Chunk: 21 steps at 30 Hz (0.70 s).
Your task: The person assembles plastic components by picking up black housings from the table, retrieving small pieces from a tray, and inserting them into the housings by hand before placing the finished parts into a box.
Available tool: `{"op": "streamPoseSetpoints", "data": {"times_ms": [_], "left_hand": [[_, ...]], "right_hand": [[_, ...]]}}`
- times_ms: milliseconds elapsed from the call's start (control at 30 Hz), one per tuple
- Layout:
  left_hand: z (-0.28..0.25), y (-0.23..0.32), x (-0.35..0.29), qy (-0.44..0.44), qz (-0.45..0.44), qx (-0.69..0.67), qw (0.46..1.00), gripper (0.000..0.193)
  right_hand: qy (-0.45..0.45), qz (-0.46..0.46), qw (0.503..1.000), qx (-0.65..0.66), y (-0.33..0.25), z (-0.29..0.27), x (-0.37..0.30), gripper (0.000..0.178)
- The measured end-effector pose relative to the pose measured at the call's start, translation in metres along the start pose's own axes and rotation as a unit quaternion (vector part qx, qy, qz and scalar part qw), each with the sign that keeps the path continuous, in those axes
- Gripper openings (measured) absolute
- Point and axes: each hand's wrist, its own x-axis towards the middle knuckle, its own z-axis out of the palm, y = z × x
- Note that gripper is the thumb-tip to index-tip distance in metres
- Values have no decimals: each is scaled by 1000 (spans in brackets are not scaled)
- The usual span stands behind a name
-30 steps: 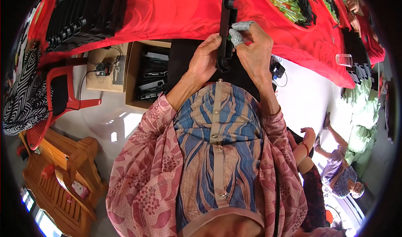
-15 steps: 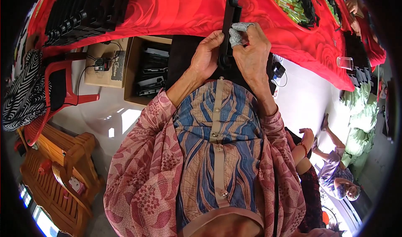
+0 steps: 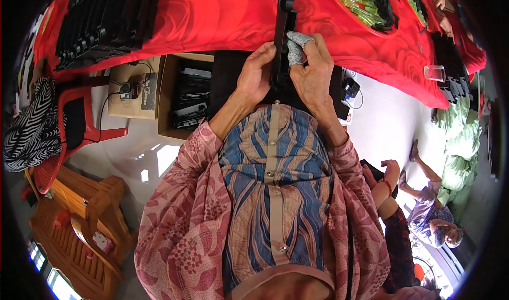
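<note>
A long, narrow black plastic part (image 3: 282, 24) with round ends stands in front of my chest, at the near edge of the red cloth. My left hand (image 3: 255, 73) grips it along its left side, thumb uppermost. Grey wrapping covers the thumb and index finger of my right hand (image 3: 314, 69). Those two fingers are pinched together against the middle of the black part. Whatever small piece may be between them is hidden.
Similar black parts (image 3: 101, 27) are stacked on the red rose-print tablecloth (image 3: 212, 13). At upper right lie small yellow-green pieces (image 3: 354, 5) beside black ones. A clear cup (image 3: 435, 73) stands near the right edge. Below are an open carton (image 3: 165, 96) and a red chair (image 3: 87, 106); other people sit at right.
The black part and both hands have shifted slightly left and down in view. My right fingertips have moved against the part's middle. The left hand keeps its grip.
</note>
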Motion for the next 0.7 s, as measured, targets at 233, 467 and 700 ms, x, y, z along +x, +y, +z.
{"op": "streamPoseSetpoints", "data": {"times_ms": [233, 467, 700], "left_hand": [[1, 3, -1, -5, 2, 15, 1000, 15], [0, 4, -1, 18, 0, 16, 1000, 16], [6, 6, -2, 20, -23, 6, 1000, 18]], "right_hand": [[-26, 14, 1000, -4, 4, 4, 0, 33], [-47, -23, 993, -107, -1, 7, -4, 32], [-86, -50, 984, -146, -2, 3, -9, 31]]}}
